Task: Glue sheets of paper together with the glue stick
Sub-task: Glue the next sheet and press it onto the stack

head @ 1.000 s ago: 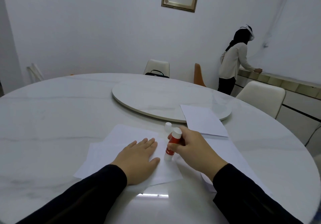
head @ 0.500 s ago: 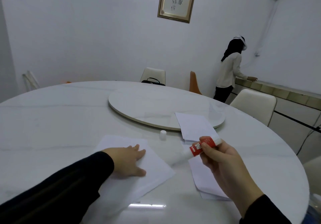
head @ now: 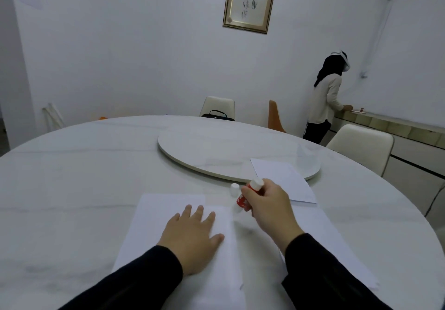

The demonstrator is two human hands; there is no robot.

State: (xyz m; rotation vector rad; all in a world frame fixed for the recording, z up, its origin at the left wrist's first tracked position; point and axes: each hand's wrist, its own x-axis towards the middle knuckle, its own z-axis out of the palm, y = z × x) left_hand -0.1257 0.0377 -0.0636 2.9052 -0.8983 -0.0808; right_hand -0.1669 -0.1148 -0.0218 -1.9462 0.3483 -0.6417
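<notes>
White paper sheets (head: 154,216) lie on the round marble table (head: 72,177) in front of me. My left hand (head: 192,240) rests flat on them, fingers spread. My right hand (head: 269,208) grips a red-and-white glue stick (head: 243,199), tilted with its lower tip touching the right edge of the top sheet. The small white glue cap (head: 234,188) stands on the table just beyond the stick. Another sheet (head: 284,179) lies to the right, partly on the turntable, and more paper (head: 337,244) lies under my right arm.
A round turntable (head: 216,151) fills the table's centre. Cream chairs (head: 361,146) and an orange chair (head: 274,117) stand around the far side, one with a black bag (head: 218,114). A person (head: 327,100) stands at a counter at the back right.
My right hand swung the glue stick off to the right and brought it back onto the sheet's right edge. My left hand stayed pressed on the paper. The view tilted upward.
</notes>
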